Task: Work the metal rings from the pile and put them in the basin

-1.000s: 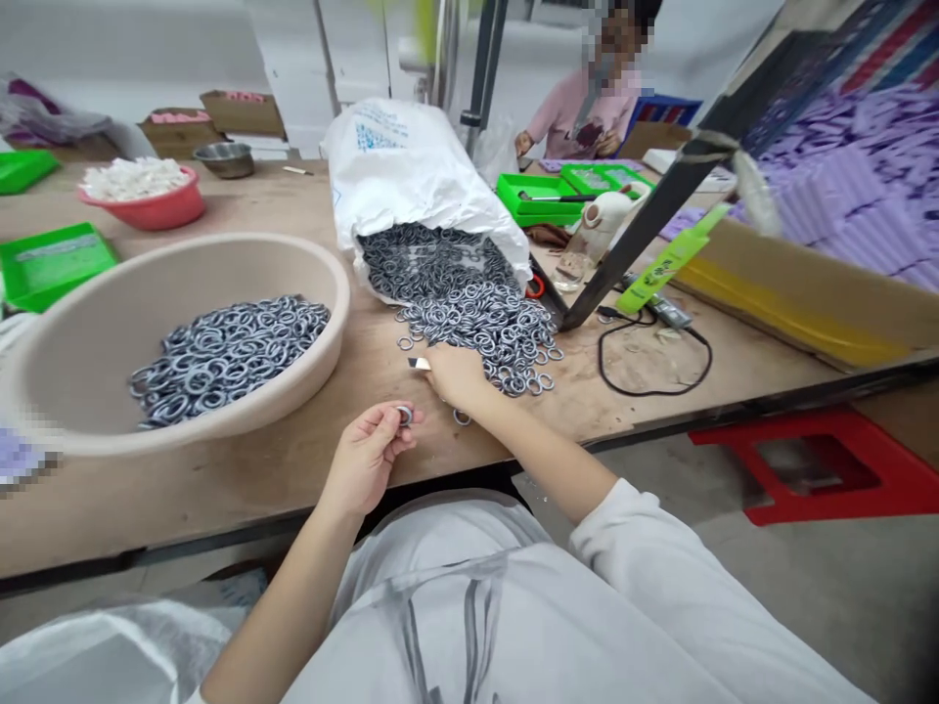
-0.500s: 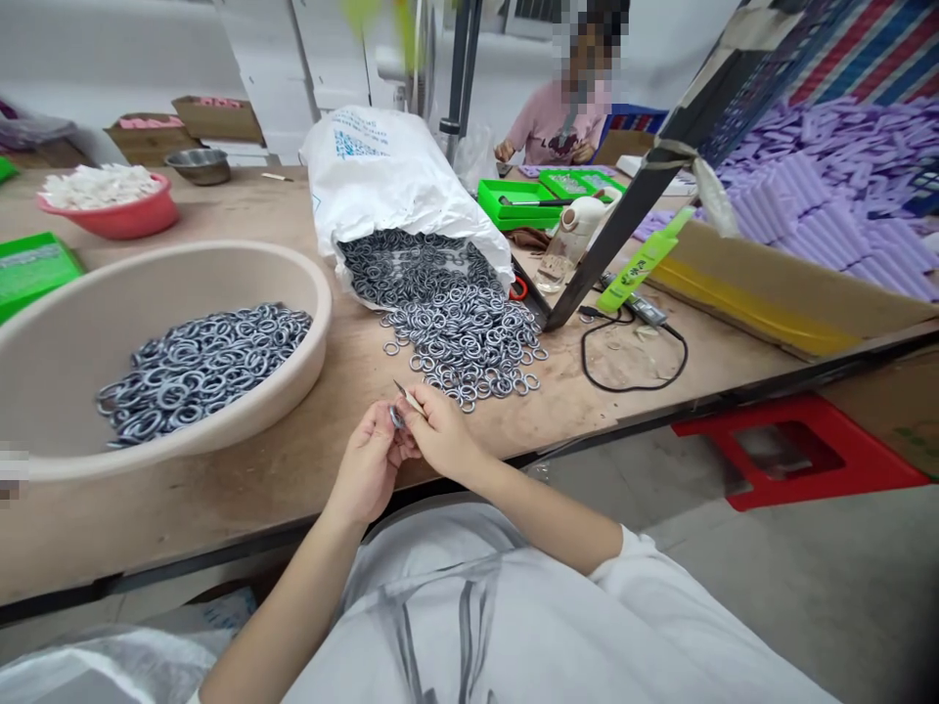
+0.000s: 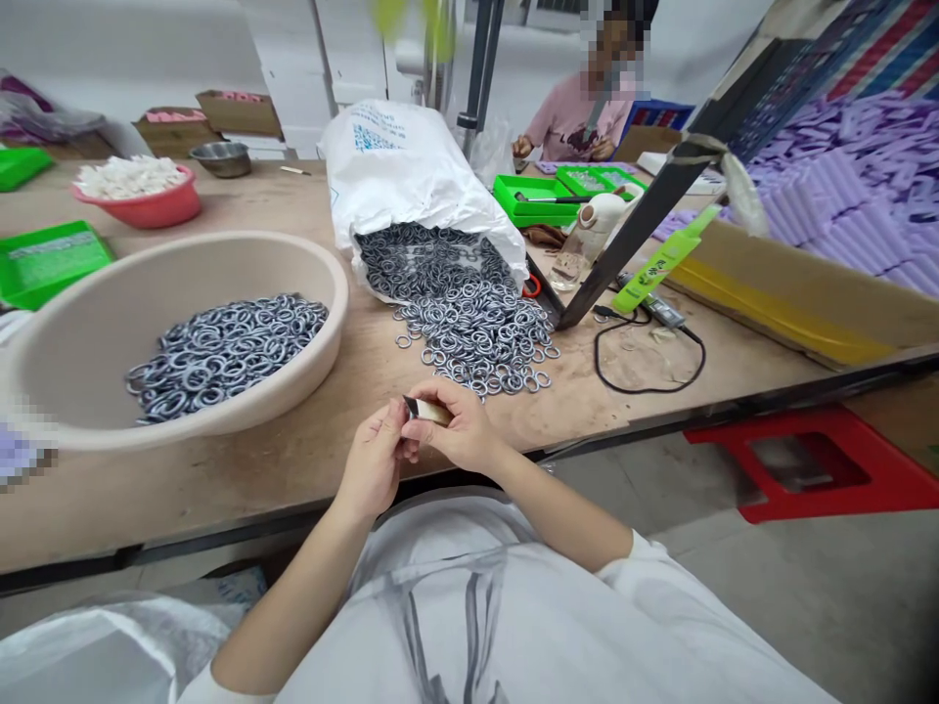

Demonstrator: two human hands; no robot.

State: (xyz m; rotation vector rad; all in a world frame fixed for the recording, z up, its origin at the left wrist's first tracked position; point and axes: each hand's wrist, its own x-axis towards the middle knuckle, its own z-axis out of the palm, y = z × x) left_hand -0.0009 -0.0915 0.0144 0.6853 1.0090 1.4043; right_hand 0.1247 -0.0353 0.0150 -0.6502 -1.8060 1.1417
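Observation:
My left hand (image 3: pixel 376 455) is closed, thumb and fingers pinched on a small grey ring, which now hides almost wholly between the fingers and a blade. In my right hand (image 3: pixel 464 427), fingers wrap a small knife (image 3: pixel 432 412) with a pale handle; its dark blade points left against the left hand's fingertips. Both hands meet above the table's front edge. Just beyond them lies a pile of grey rings (image 3: pixel 488 337), spilling from the mouth of a white sack (image 3: pixel 418 176). To the left, a large beige basin (image 3: pixel 334 303) holds many more such rings (image 3: pixel 231 352).
On the wooden table (image 3: pixel 308 469) stand a red bowl (image 3: pixel 157 208) of white pieces and green trays (image 3: pixel 59 264). A slanted dark post (image 3: pixel 638 220), a black cable (image 3: pixel 649 389) and a cardboard box (image 3: pixel 792 303) with purple pieces lie right. Another person (image 3: pixel 579 117) sits across.
The knife has turned in my right hand, so its pale handle shows more and the blade lies at the left fingertips. The view has shifted slightly left.

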